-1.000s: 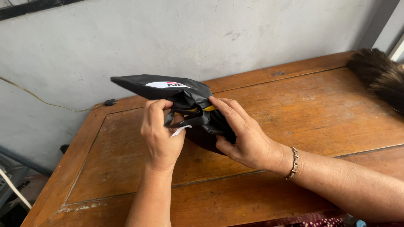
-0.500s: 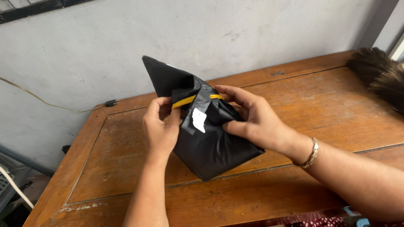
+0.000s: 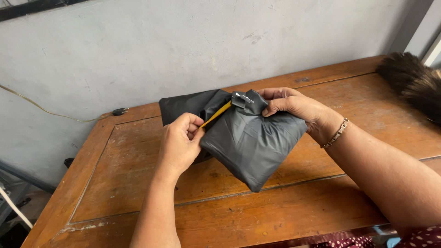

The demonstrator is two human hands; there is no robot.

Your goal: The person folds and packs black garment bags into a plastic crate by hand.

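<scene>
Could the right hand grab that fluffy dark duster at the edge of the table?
Probably yes. The feather duster lies on the table beyond the right hand, with bare wood between. But that hand is gripping the black bag.

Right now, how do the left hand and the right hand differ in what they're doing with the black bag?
The left hand pinches the yellow strap at the black bag's side; the right hand grips the gathered top of the bag. The left wrist is bare; the right wrist wears a bracelet. Both hold the bag just above the wooden table.
</scene>
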